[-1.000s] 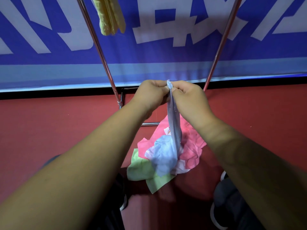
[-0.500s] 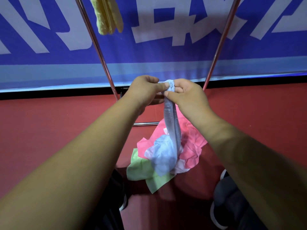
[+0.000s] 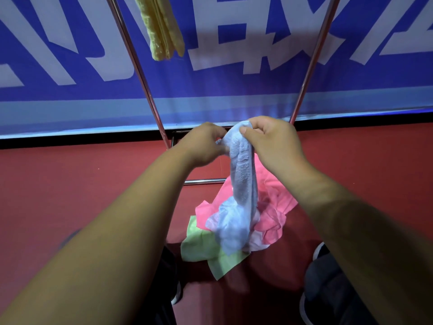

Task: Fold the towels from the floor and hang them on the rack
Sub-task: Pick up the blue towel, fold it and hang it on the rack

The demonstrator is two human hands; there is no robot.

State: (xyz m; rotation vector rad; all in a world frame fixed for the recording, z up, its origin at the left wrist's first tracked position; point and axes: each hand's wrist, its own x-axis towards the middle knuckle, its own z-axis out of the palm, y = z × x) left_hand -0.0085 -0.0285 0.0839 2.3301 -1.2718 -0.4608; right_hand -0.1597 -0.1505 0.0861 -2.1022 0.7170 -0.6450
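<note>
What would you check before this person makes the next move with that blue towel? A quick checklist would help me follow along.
1. Grip on the blue towel: the left hand and right hand both hold its top end. Ok.
2. Fold: it hangs bunched in a narrow strip, not flat. Not ok.
3. Lower end lifted off the pile: it overlaps the pink towel in this view. Cannot tell.
4. Room on the rack: its top bar is out of view, and a yellow towel hangs near the left pole. Cannot tell.
5. Floor cleared: the pink towel and green towel lie there. Not ok.
</note>
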